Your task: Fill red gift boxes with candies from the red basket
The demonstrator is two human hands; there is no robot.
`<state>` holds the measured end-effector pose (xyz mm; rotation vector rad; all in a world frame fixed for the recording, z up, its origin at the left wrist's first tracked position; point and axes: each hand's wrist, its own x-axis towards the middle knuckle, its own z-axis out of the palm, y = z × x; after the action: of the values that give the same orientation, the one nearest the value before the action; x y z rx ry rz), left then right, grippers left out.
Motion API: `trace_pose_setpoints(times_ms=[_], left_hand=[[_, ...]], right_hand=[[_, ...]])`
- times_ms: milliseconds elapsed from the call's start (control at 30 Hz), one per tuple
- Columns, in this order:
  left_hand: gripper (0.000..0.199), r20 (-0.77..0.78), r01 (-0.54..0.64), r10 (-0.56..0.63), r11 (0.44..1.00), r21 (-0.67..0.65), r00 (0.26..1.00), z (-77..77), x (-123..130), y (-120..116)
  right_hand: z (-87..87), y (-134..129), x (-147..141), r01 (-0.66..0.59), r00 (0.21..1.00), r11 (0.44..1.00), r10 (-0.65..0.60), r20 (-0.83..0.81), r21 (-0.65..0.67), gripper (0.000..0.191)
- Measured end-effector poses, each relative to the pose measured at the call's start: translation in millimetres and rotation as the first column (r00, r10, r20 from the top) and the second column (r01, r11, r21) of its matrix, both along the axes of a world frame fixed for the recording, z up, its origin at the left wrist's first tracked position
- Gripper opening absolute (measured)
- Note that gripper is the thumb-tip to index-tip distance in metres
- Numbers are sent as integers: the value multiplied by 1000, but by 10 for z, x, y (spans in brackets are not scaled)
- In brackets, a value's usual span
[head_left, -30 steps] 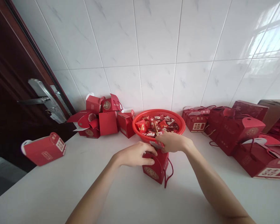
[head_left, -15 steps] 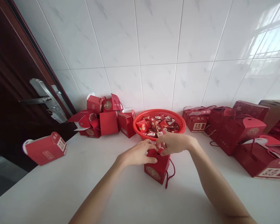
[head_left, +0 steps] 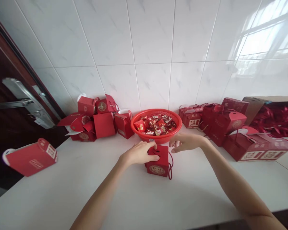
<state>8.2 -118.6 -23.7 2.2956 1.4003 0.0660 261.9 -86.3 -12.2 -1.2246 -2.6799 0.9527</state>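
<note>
A small red box [head_left: 157, 166] with a gold round emblem stands upright on the white table, a dark red cord hanging at its right side. My left hand [head_left: 142, 153] grips the box's top from the left, thumb in front and fingers behind. Just right of the box, my right hand [head_left: 184, 142] hovers with its fingers apart, holding nothing. Behind both hands sits a red plastic basket [head_left: 156, 138] filled with wrapped candies [head_left: 158, 124].
Several red boxes [head_left: 105, 124] are piled at the back left, and one red box [head_left: 36, 158] lies near the left edge. More red boxes [head_left: 234, 127] line the right side, beside a carton [head_left: 253, 108] with red shiny material. A tiled wall [head_left: 151, 80] rises behind.
My right hand has left the box top and moved right, its fingers opening. My left hand stays on the box, which now faces more squarely forward. The view has shifted right.
</note>
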Motion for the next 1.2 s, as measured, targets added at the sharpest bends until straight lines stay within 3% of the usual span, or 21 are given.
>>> trace_pose_setpoints(times_ms=[167, 267, 400, 467, 533, 633, 733, 867, 1000, 1200], left_hand=[[37, -8, 2, -2, 1000, -13, 1000, 49, 43, -34], [35, 20, -5, 5, 1000, 12, 1000, 45, 53, -46], [31, 112, -26, 24, 1000, 17, 993, 20, 45, -35], [33, 204, -48, 54, 998, -35, 977, 40, 40, -33], [39, 359, -38, 92, 987, -155, 929, 100, 32, -50], [51, 662, 107, 128, 947, -303, 739, 239, 15, -121], [57, 831, 256, 131, 915, -311, 541, 352, 4, -222], [65, 888, 297, 146, 908, -295, 435, 356, 15, -310], [71, 871, 264, 128, 923, -279, 475, 278, 45, -320], [74, 790, 161, 20, 975, -150, 613, 153, 167, -289]], right_hand=[[-497, -64, 40, 32, 981, 980, -68, -183, -195, 28], [-683, -105, 24, 78, 901, 930, -220, -373, -360, 26], [-660, -170, 2, 13, 603, 812, -473, -643, -584, 31], [-557, -209, -24, -23, 477, 807, -510, -716, -590, 31], [-429, -252, -71, -22, 428, 832, -493, -758, -554, 29], [-235, -315, -176, 45, 446, 885, -432, -784, -463, 28], [-83, -366, -288, 126, 522, 929, -362, -772, -349, 31], [-18, -395, -406, 276, 580, 941, -326, -746, -197, 38], [-98, -383, -472, 439, 613, 897, -345, -710, -56, 39], [-209, -372, -473, 578, 606, 815, -453, -654, -29, 20]])
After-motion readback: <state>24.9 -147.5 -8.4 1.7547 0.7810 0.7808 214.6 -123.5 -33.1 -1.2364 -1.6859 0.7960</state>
